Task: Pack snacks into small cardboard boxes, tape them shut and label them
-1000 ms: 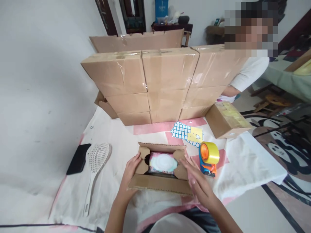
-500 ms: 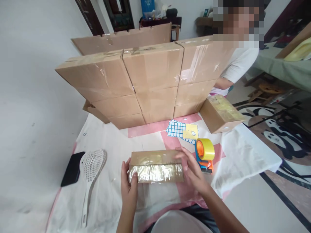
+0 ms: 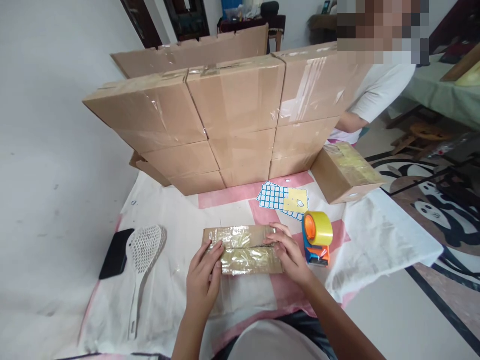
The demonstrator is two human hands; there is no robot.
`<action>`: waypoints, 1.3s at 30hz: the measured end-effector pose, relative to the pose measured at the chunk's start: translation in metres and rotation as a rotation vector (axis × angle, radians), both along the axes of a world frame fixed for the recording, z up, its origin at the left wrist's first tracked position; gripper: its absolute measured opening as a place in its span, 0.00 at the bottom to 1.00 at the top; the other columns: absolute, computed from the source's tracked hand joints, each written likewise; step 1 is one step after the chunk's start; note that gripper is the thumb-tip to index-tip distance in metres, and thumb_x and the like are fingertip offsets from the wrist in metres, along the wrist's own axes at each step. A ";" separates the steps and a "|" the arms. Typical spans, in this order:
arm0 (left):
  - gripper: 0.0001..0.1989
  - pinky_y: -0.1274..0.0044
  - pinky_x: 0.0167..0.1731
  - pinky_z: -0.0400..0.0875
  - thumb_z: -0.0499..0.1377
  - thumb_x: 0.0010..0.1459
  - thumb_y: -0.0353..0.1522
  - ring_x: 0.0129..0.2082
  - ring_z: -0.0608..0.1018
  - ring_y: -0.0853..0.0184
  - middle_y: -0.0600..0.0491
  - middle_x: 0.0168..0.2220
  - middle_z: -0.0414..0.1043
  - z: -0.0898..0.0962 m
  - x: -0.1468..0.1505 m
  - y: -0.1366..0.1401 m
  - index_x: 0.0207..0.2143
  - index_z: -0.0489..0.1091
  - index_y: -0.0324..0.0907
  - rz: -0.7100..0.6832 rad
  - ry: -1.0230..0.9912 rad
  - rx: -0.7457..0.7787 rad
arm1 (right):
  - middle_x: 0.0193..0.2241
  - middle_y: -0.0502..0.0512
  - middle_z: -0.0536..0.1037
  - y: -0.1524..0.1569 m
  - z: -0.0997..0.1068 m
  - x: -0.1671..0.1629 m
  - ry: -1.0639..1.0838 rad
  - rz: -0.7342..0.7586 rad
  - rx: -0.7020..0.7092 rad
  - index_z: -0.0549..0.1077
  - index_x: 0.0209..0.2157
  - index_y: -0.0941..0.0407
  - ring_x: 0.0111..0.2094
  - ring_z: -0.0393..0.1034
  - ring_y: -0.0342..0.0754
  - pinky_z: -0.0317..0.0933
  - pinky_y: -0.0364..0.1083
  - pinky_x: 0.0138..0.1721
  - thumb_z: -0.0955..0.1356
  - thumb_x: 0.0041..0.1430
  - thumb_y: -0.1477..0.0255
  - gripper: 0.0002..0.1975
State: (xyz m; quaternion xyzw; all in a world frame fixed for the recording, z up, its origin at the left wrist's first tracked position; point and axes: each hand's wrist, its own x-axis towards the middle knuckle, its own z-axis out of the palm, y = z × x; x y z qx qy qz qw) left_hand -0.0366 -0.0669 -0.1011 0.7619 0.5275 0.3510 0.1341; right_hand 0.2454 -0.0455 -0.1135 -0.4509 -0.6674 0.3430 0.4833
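A small cardboard box [image 3: 247, 260] with shiny clear tape over its top lies on the cloth in front of me. My left hand [image 3: 204, 272] grips its left end, fingers laid over the taped top and thumb near the front edge. At the other end, my right hand [image 3: 290, 252] has bent fingers on the top and the thumb by the side. Just right of that hand is an orange and blue tape dispenser [image 3: 318, 254] with a yellow tape roll [image 3: 323, 228]. Beyond the box lie sticker sheets [image 3: 275, 196] with a blue grid and a yellow part.
Stacked cardboard boxes [image 3: 240, 105] stand like a wall at the back. A taped carton [image 3: 333, 175] sits at the right edge. On the left are a white slotted skimmer [image 3: 144, 250] and a black phone-like slab [image 3: 115, 255]. Another person's arm [image 3: 352, 121] shows behind the boxes.
My left hand has shifted from the box's left side onto its top. The box has tilted so more of its top shows, and my right fingers have come down onto it.
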 end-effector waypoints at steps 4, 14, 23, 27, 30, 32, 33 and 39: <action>0.20 0.58 0.62 0.68 0.52 0.67 0.28 0.66 0.67 0.58 0.53 0.59 0.74 -0.001 0.001 -0.002 0.58 0.71 0.48 0.021 0.000 0.022 | 0.42 0.59 0.81 -0.001 -0.003 0.001 0.054 0.010 0.017 0.73 0.51 0.50 0.66 0.59 0.55 0.57 0.60 0.64 0.60 0.70 0.70 0.14; 0.16 0.60 0.60 0.72 0.52 0.68 0.27 0.64 0.68 0.59 0.52 0.58 0.75 -0.002 0.003 -0.002 0.53 0.73 0.46 0.038 0.021 0.121 | 0.44 0.58 0.80 0.003 -0.017 -0.004 0.212 -0.010 0.104 0.76 0.47 0.48 0.67 0.59 0.57 0.57 0.61 0.64 0.63 0.69 0.68 0.11; 0.17 0.62 0.57 0.74 0.52 0.66 0.25 0.64 0.69 0.59 0.51 0.57 0.76 0.000 0.008 -0.003 0.52 0.73 0.46 0.064 0.058 0.154 | 0.47 0.58 0.78 0.008 -0.023 -0.009 0.269 -0.033 0.160 0.76 0.43 0.49 0.61 0.65 0.57 0.63 0.57 0.58 0.62 0.68 0.71 0.11; 0.19 0.63 0.57 0.73 0.52 0.63 0.22 0.64 0.69 0.58 0.49 0.56 0.77 -0.004 0.006 -0.002 0.53 0.72 0.44 0.057 0.106 0.189 | 0.52 0.59 0.75 0.009 -0.019 0.002 0.160 0.041 0.139 0.75 0.46 0.50 0.59 0.67 0.55 0.66 0.52 0.55 0.63 0.66 0.74 0.12; 0.20 0.65 0.55 0.74 0.52 0.62 0.21 0.64 0.69 0.57 0.48 0.55 0.77 -0.004 0.006 -0.006 0.53 0.72 0.42 0.049 0.146 0.161 | 0.51 0.58 0.76 0.005 -0.014 0.013 0.071 0.113 0.123 0.74 0.49 0.50 0.59 0.67 0.54 0.67 0.51 0.55 0.64 0.63 0.78 0.16; 0.19 0.65 0.55 0.74 0.52 0.62 0.21 0.63 0.70 0.57 0.47 0.54 0.78 -0.002 0.008 -0.008 0.52 0.72 0.41 0.055 0.153 0.146 | 0.51 0.57 0.77 0.000 -0.014 0.019 0.039 0.152 0.085 0.72 0.52 0.50 0.61 0.64 0.54 0.65 0.51 0.58 0.63 0.62 0.80 0.19; 0.19 0.65 0.54 0.74 0.52 0.61 0.21 0.63 0.70 0.57 0.47 0.54 0.78 -0.001 0.009 -0.009 0.52 0.73 0.41 0.062 0.150 0.147 | 0.51 0.57 0.77 -0.003 -0.015 0.021 0.033 0.167 0.059 0.72 0.53 0.49 0.62 0.63 0.54 0.65 0.52 0.59 0.63 0.62 0.80 0.20; 0.18 0.63 0.56 0.72 0.54 0.62 0.21 0.62 0.71 0.56 0.47 0.53 0.78 0.005 0.017 -0.001 0.51 0.73 0.42 0.102 0.115 0.171 | 0.53 0.57 0.75 0.002 -0.019 0.022 0.079 0.148 0.020 0.72 0.52 0.48 0.64 0.61 0.56 0.63 0.55 0.60 0.63 0.64 0.79 0.18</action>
